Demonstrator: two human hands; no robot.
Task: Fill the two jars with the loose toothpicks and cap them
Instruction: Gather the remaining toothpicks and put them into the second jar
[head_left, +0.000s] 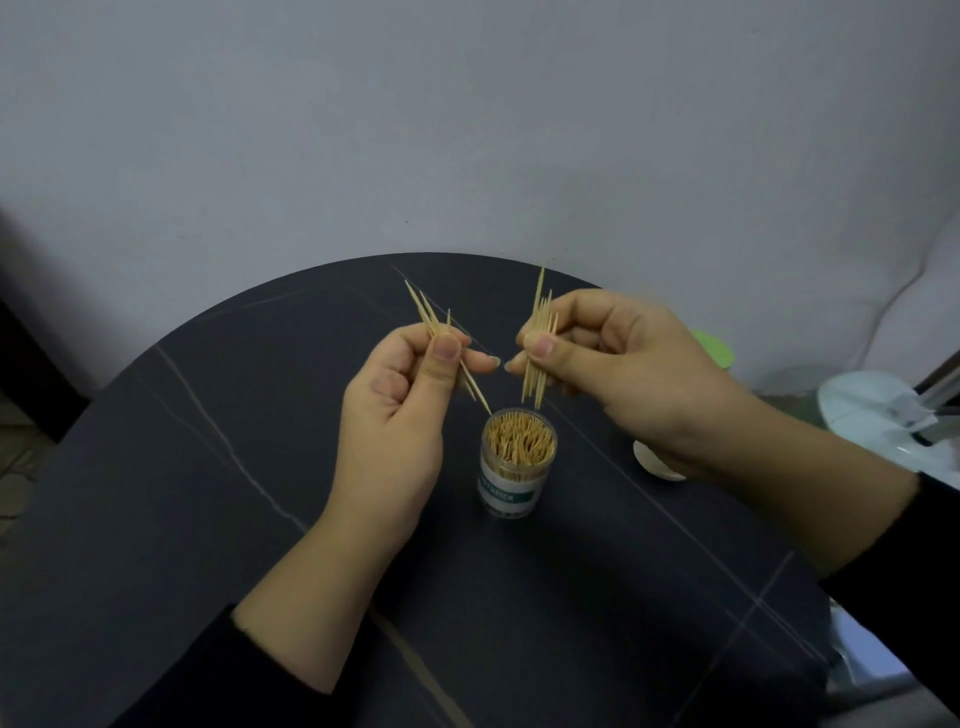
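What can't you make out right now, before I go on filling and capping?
Head view only:
- White round object: mostly under the wrist of the right hand; lid or not, unclear.
- Green object: largely behind the right hand.
- A second jar: not in view; only one jar shows.
- Jar label: print blurred.
- Toothpicks in the left hand and right hand: too fine to count.

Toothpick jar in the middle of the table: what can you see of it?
The toothpick jar is a small clear cylinder, plastic by the look, with a white and green label band. It stands upright on the dark round table, uncapped, packed nearly full with upright wooden toothpicks. The left hand and right hand hold more above it; neither hand touches it.
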